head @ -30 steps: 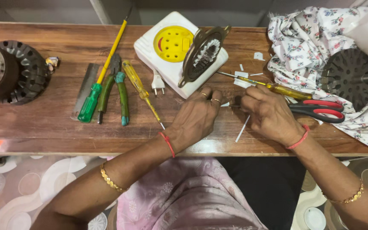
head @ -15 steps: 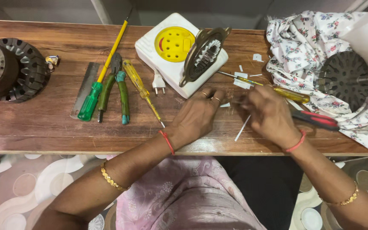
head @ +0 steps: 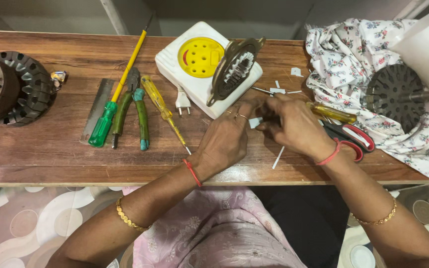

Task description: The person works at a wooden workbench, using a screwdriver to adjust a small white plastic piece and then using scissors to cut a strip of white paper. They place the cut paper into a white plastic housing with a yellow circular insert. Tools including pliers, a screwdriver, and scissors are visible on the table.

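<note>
Left hand: your left hand (head: 224, 141) is closed, its fingertips pinched on one end of the small white strip (head: 255, 122).
Right hand: your right hand (head: 294, 126) is curled shut, pinching the other end of that strip, so both hands meet over it.
Strip's place: it sits just above the wooden bench (head: 50, 149), in front of the white socket box (head: 194, 84) and close to the metal stator ring (head: 234, 69) leaning on that box.
Slip risk: the strip is thin and mostly hidden by your fingers; I judge that a loose pinch could drop it among the other white scraps (head: 278, 157) on the bench (it would be hard to tell apart there).
Blade risk: the red-handled scissors (head: 353, 139) lie right under your right wrist, and a careless drag of the arm could catch them or push them off the edge.
Crowding risk: the yellow screwdriver (head: 162, 106) points its tip toward your left hand, so a sideways move could jab it.
Socket box: square, white, with a round yellow face; no label readable.
Cloth: a white floral cloth (head: 343, 54) on the right, under a dark finned rotor (head: 393, 94).
Signs: none visible.
</note>
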